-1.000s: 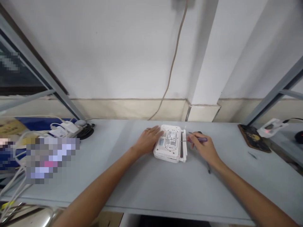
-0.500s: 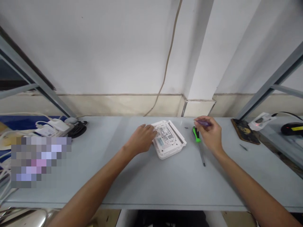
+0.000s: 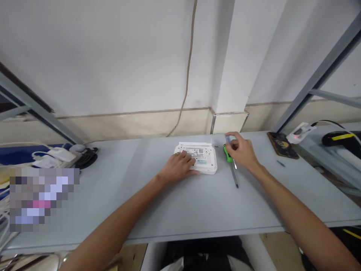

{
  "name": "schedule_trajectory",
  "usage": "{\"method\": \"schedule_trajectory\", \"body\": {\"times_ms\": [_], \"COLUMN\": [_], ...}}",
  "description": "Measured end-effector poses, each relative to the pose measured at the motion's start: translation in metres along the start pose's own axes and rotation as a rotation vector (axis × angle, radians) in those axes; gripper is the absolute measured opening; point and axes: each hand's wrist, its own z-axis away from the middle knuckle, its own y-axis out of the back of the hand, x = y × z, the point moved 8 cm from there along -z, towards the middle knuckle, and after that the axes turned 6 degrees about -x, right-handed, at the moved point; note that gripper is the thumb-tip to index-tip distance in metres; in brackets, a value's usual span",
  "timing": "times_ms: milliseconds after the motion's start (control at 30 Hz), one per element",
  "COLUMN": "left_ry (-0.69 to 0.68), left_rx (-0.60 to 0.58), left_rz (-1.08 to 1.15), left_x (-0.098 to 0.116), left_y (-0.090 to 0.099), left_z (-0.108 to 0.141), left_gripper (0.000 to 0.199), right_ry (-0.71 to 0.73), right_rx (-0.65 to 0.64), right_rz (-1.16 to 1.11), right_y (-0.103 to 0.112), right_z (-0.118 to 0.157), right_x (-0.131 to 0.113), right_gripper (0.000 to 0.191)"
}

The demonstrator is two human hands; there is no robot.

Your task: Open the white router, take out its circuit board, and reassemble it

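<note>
A white router lies underside up on the table, its label showing and its folded antenna along the far edge. My left hand grips its left part, fingers over the top and thumb at the near edge. To the right, my right hand is closed around a small screwdriver with a clear purple handle; its metal tip points down towards me. Just under that hand lies a larger green-and-black screwdriver, shaft towards me. Small dark bits, perhaps screws, sit between router and screwdrivers.
A dark patterned mat and a small grey pointed piece lie at right, near a white plug block and a black-and-yellow device. White adapters and cables crowd the left end. Metal posts frame both sides.
The router has turned anticlockwise, so its antenna side moved from the right to the far edge. The small screwdriver has swung in my right hand, its tip now pointing down. The view has shifted.
</note>
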Motion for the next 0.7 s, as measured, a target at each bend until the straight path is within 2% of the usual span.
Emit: {"method": "schedule_trajectory", "body": {"times_ms": [133, 367, 433, 567, 700], "left_ry": [0.034, -0.008, -0.017, 0.079, 0.089], "left_rx": [-0.01, 0.137, 0.192, 0.272, 0.138], "left_rz": [0.049, 0.159, 0.194, 0.305, 0.524], "left_x": [0.006, 0.01, 0.001, -0.032, -0.049], "left_y": [-0.002, 0.012, 0.018, 0.023, 0.008], "left_z": [-0.001, 0.004, 0.005, 0.009, 0.01], "left_gripper": [0.047, 0.037, 0.033, 0.028, 0.048], "right_ry": [0.015, 0.073, 0.091, 0.104, 0.104], "right_rx": [-0.152, -0.329, -0.357, -0.379, -0.397], "right_rz": [0.159, 0.333, 0.394, 0.481, 0.517], "right_y": [-0.02, -0.04, -0.042, -0.04, -0.042], "right_z": [0.002, 0.005, 0.006, 0.007, 0.009], "right_x": [-0.001, -0.005, -0.007, -0.006, -0.001], "right_gripper": [0.032, 0.031, 0.032, 0.032, 0.029]}}
